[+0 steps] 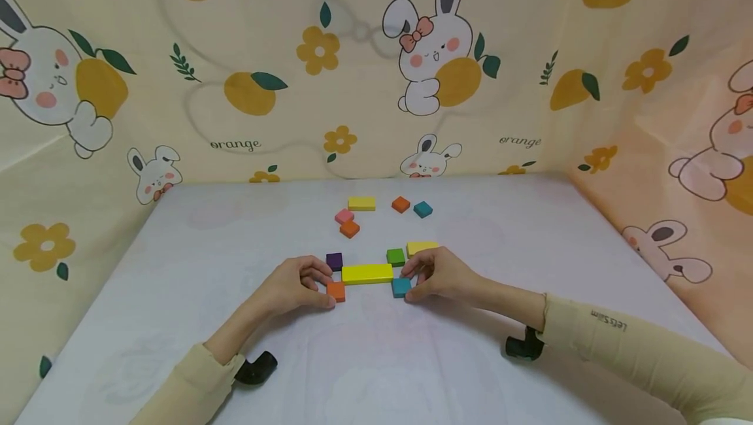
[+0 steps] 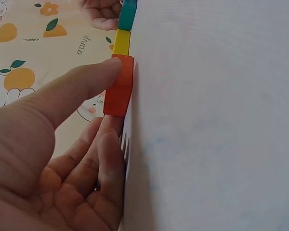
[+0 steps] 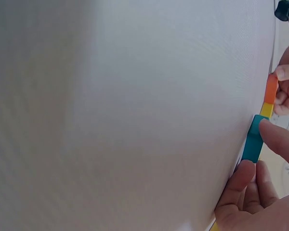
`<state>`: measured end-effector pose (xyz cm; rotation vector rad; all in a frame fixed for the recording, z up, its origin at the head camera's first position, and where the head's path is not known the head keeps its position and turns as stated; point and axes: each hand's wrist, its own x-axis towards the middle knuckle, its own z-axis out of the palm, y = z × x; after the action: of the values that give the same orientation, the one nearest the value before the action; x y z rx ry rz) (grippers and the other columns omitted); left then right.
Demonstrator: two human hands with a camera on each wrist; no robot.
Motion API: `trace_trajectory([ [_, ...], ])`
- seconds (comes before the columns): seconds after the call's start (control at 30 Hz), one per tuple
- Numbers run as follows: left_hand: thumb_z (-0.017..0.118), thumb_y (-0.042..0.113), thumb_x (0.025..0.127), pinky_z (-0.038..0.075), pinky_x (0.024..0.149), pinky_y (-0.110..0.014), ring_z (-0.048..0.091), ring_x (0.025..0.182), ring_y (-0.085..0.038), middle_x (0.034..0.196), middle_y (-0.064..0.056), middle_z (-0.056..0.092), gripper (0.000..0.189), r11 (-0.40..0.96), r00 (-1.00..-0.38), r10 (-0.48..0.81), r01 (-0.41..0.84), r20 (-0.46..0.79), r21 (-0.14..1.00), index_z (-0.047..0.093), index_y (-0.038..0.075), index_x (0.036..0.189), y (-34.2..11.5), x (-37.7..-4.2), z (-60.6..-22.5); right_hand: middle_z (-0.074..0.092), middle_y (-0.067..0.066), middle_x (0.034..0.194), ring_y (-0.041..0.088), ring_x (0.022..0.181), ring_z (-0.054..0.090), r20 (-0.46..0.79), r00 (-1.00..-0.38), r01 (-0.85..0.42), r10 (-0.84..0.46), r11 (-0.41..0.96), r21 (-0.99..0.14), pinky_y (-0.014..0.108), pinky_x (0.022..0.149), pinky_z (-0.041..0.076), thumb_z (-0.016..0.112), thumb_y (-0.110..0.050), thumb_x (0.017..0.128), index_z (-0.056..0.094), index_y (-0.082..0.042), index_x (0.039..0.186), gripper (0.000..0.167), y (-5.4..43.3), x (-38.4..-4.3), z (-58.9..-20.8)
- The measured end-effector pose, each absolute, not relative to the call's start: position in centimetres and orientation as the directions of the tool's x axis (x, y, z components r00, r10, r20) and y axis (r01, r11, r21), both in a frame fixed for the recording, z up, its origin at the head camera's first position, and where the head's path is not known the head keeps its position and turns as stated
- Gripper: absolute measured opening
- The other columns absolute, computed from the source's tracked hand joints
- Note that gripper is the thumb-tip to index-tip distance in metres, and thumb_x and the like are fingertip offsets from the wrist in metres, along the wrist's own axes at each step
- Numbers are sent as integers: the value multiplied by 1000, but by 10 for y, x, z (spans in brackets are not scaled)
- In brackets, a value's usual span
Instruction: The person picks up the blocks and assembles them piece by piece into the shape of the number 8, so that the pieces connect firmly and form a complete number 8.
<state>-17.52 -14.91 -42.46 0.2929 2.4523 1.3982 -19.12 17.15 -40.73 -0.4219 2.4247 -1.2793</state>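
Observation:
In the head view a long yellow block lies on the table, with small blocks at its ends. My left hand holds the orange block at its near left corner, thumb on the front face and curled fingers at its side. A purple block sits just beyond those fingers. At the near right corner my right hand holds the blue block between thumb and fingers. The green block stands at the far right corner. Both wrist views show the thumbs against these blocks.
Another yellow block lies behind my right hand, partly hidden. Farther back are a yellow block, a pink block, two orange blocks and a blue block. A patterned cloth hangs behind the white table.

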Motion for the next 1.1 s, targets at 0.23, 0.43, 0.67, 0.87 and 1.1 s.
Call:
trace_trajectory([
  [0.23, 93, 21, 67, 47, 71, -32, 56, 79, -21, 93, 1, 67, 51, 512, -936, 312, 22, -162, 859, 66, 12, 109, -147, -179, -426, 65, 9, 87, 23, 69, 55, -185, -888, -87, -422, 548, -832, 24, 59, 43, 89, -11, 72, 72, -8, 101, 33, 173, -195, -409],
  [0.43, 90, 26, 72, 50, 74, -32, 60, 82, -22, 98, 0, 68, 49, 475, -925, 343, 21, -162, 880, 65, 10, 112, -153, -183, -427, 65, 10, 88, 23, 69, 55, -183, -885, -90, -428, 543, -835, 23, 59, 43, 88, -11, 73, 72, -8, 101, 33, 174, -197, -408],
  [0.67, 80, 31, 84, 54, 75, -35, 66, 85, -24, 104, -4, 70, 45, 400, -901, 387, -25, -194, 916, 64, 6, 117, -164, -187, -416, 63, 8, 85, 22, 69, 55, -181, -889, -95, -422, 555, -826, 24, 59, 43, 89, -14, 73, 72, -10, 100, 32, 174, -197, -408],
  [0.87, 79, 33, 85, 54, 71, -39, 64, 79, -31, 99, -3, 71, 37, 396, -943, 309, 13, -120, 918, 67, 11, 112, -170, -196, -403, 63, 7, 84, 22, 68, 55, -180, -887, -101, -425, 559, -823, 23, 57, 41, 89, -16, 73, 73, -11, 100, 32, 174, -195, -410],
  [1.1, 79, 28, 86, 53, 76, -43, 66, 87, -31, 104, -3, 70, 41, 366, -957, 291, 109, -2, 924, 64, 7, 116, -160, -228, -402, 62, 9, 85, 21, 68, 55, -179, -880, -108, -439, 553, -826, 23, 58, 42, 89, -14, 73, 72, -11, 100, 32, 173, -193, -412],
])
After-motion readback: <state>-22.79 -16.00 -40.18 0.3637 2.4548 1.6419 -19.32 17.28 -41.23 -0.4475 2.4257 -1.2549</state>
